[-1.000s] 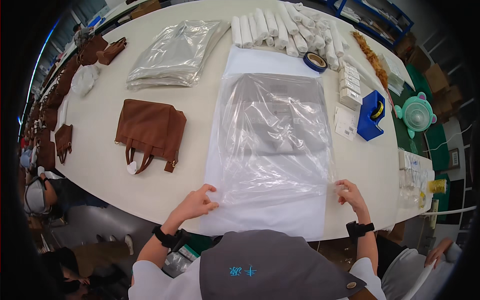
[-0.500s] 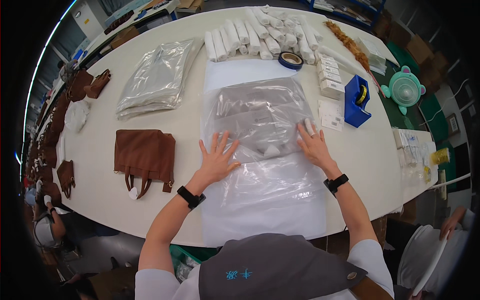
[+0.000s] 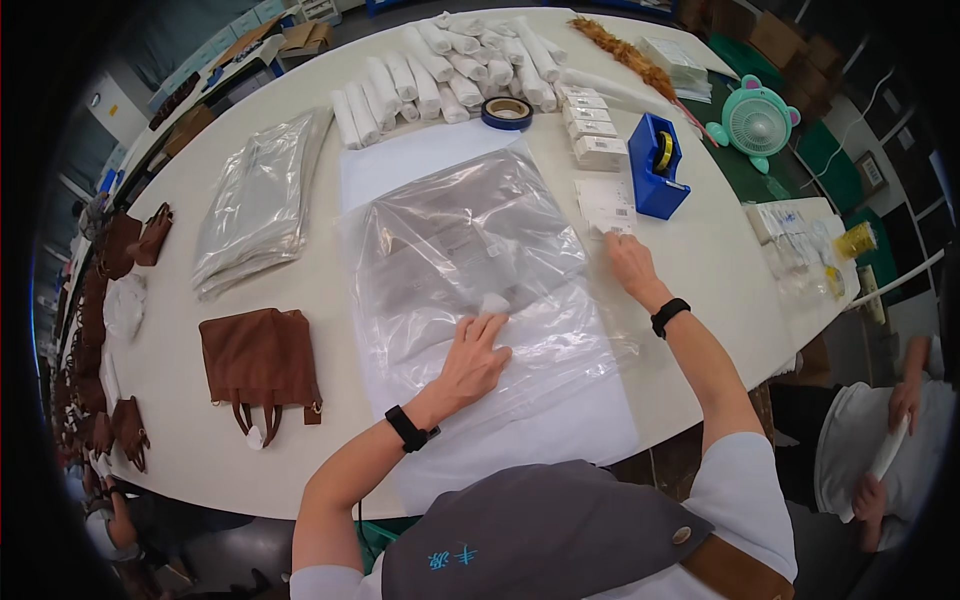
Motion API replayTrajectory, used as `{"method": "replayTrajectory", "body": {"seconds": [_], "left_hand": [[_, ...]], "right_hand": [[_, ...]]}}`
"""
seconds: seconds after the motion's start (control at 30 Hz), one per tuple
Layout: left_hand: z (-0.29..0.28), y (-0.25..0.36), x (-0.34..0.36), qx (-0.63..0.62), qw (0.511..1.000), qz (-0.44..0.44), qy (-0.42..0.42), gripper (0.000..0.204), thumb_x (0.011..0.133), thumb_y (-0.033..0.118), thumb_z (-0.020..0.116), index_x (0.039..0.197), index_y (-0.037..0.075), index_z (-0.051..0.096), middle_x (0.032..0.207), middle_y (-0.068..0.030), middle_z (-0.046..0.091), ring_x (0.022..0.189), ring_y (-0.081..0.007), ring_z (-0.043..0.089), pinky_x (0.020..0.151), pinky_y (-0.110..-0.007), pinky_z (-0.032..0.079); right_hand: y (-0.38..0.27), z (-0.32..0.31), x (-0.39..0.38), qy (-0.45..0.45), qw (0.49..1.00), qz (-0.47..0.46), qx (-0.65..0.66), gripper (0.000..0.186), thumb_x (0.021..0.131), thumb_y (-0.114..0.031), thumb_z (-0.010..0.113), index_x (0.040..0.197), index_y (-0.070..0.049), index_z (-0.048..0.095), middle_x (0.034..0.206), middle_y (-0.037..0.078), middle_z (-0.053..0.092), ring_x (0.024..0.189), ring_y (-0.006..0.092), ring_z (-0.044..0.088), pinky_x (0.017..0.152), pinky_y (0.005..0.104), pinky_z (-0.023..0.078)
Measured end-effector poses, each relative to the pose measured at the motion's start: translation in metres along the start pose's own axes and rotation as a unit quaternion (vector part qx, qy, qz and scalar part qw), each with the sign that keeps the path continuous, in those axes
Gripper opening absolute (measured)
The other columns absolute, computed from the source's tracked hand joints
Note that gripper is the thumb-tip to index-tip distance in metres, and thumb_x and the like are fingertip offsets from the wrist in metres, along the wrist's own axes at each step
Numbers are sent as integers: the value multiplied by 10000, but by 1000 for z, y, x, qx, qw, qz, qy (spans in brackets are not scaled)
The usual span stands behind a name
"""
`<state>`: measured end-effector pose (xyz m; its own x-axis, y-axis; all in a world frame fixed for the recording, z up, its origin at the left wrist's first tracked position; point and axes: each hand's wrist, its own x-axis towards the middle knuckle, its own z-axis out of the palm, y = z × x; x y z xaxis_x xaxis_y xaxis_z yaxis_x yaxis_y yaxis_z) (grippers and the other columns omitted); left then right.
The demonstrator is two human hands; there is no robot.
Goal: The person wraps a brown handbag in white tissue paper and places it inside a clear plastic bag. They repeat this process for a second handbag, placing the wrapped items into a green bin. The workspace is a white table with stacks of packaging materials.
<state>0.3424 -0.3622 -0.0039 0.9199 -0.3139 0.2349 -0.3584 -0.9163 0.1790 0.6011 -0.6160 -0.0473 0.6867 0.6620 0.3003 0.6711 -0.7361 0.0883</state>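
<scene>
A clear plastic bag (image 3: 400, 330) lies flat over a white sheet (image 3: 590, 420), with a grey-looking bag inside it and a small white piece (image 3: 493, 303) showing near its middle. My left hand (image 3: 470, 365) rests on the plastic, fingers stretched out loosely, tips close to that white piece. Right of the bag, my right hand (image 3: 637, 268) has its fingers drawn together at the lower edge of some white labels (image 3: 603, 198). A blue tape dispenser (image 3: 657, 175) stands just beyond them.
On the left lie a brown handbag (image 3: 258, 358) and a stack of clear plastic bags (image 3: 262, 195). At the back are white rolls (image 3: 430, 80), a tape roll (image 3: 507, 113) and small white boxes (image 3: 598, 135). A green fan (image 3: 757, 125) stands at right; a person (image 3: 880, 440) is nearby.
My right hand has left the plastic bag and moved right to the labels. My left hand has slid toward the bag's middle. The camera view has turned, shifting the table's things leftward.
</scene>
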Motion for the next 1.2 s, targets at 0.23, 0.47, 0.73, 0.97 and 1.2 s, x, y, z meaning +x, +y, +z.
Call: {"method": "replayTrajectory", "body": {"seconds": [0.23,0.47,0.73,0.97,1.2], "left_hand": [[-28,-25,11,-524,815,-246,20,247,975,145,437,1183,41,522,1235,-167,560,1304,-356,398,1070,-543,200],[-58,24,18,-200,956,-65,205,112,920,75,506,1014,32,550,1230,-118,585,1237,-325,476,1054,-540,223],[-57,31,13,-134,967,-33,215,52,882,42,553,915,51,514,1238,-122,592,1262,-307,461,1068,-535,208],[-53,36,13,-144,967,-28,206,72,867,32,569,907,60,516,1258,-117,582,1279,-291,443,1067,-538,207],[-43,34,8,-135,971,-28,196,69,863,42,574,894,67,518,1287,-103,560,1290,-295,423,1069,-539,205]], "right_hand": [[-102,-165,-35,-183,678,64,709,189,875,-12,563,1043,18,645,893,63,679,802,111,650,724,236,518],[-192,-101,-68,-89,900,-101,415,499,834,-32,531,1303,76,400,1217,244,536,1065,391,547,850,388,488],[-192,-47,27,103,876,-14,470,490,856,-94,537,1294,80,405,1191,247,530,1022,407,547,846,415,476],[-178,-28,67,110,978,-2,177,548,874,-215,540,1359,-6,395,1365,229,423,1222,402,433,1010,490,347],[-186,-1,40,140,977,-72,144,603,880,-323,541,1394,-49,386,1400,180,417,1285,383,380,1060,567,226]]}}
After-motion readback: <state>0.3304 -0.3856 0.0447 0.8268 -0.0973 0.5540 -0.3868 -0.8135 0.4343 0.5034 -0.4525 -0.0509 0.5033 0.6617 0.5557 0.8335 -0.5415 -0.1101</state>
